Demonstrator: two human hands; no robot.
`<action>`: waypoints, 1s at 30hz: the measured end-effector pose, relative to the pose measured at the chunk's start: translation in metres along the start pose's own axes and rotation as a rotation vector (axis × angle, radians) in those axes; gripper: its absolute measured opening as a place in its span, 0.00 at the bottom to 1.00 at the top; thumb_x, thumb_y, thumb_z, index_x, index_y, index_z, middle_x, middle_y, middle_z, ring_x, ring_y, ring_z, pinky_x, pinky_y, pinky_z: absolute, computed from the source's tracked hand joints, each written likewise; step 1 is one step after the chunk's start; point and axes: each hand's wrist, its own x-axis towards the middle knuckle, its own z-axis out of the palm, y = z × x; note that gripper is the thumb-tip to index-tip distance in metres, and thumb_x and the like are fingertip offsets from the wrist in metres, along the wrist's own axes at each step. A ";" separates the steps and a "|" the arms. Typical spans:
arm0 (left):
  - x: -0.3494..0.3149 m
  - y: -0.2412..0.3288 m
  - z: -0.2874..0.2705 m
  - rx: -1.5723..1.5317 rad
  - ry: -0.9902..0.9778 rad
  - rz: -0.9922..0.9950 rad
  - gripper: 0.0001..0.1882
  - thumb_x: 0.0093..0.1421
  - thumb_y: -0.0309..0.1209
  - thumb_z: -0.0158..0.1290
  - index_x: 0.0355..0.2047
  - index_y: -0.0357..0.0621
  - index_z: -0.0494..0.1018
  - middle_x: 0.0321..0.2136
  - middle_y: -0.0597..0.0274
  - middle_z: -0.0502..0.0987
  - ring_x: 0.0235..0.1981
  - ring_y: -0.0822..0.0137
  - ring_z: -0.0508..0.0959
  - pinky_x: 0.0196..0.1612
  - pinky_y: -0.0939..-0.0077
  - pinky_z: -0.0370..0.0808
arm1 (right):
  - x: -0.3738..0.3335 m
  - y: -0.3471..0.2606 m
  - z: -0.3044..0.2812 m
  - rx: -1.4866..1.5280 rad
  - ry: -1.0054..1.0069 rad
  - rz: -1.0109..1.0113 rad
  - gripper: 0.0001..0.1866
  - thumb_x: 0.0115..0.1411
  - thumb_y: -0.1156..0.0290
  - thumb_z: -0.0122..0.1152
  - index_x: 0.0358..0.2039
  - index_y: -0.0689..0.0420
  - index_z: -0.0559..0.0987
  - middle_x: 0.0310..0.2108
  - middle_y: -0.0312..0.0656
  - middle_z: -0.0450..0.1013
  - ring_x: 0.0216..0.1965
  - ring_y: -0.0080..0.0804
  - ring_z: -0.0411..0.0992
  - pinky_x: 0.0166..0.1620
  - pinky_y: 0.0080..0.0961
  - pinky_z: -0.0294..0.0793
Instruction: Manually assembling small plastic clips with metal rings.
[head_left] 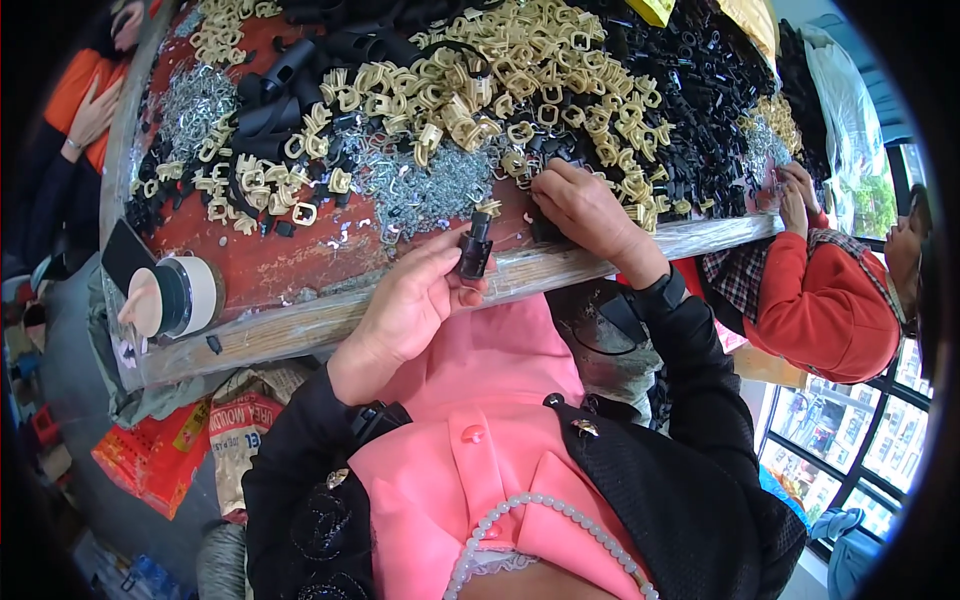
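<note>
Pinched between the thumb and fingers of my left hand (412,302) is a small black plastic part (475,252), held upright over the table's near edge. A cream-coloured piece (487,207) shows right at its top; I cannot tell whether it is joined on. My right hand (588,212) is at the table a little to the right, with its fingers curled together by the heap of cream plastic clips (600,115). What those fingertips hold, if anything, is hidden. Just left of them lies a pile of small silvery metal clips (425,190).
The red table (300,262) has a wooden edge (250,338). Black tubes (290,72) and a heap of small black parts (690,110) lie farther back. A round pale container (190,295) and a dark flat panel (130,258) stand at left. Co-workers sit at the right and far left.
</note>
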 end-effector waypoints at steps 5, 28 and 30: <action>0.000 -0.004 0.003 0.083 0.066 0.016 0.17 0.58 0.30 0.41 0.47 0.36 0.60 0.35 0.59 0.71 0.31 0.71 0.72 0.35 0.80 0.70 | -0.004 -0.019 -0.011 0.295 0.069 0.098 0.04 0.46 0.78 0.53 0.24 0.60 0.69 0.21 0.42 0.63 0.21 0.38 0.65 0.24 0.27 0.64; -0.002 -0.012 0.012 0.346 -0.025 -0.004 0.15 0.57 0.30 0.45 0.42 0.36 0.65 0.35 0.61 0.71 0.33 0.73 0.72 0.36 0.81 0.70 | -0.004 -0.076 -0.023 0.314 -0.081 -0.035 0.07 0.38 0.78 0.59 0.21 0.59 0.71 0.19 0.40 0.64 0.21 0.37 0.66 0.22 0.26 0.65; -0.002 -0.010 0.012 0.304 -0.019 -0.022 0.15 0.57 0.30 0.45 0.42 0.36 0.65 0.35 0.60 0.71 0.32 0.73 0.72 0.36 0.82 0.70 | -0.004 -0.077 -0.020 0.366 -0.040 0.002 0.06 0.39 0.78 0.59 0.21 0.59 0.72 0.19 0.40 0.64 0.20 0.37 0.67 0.21 0.26 0.65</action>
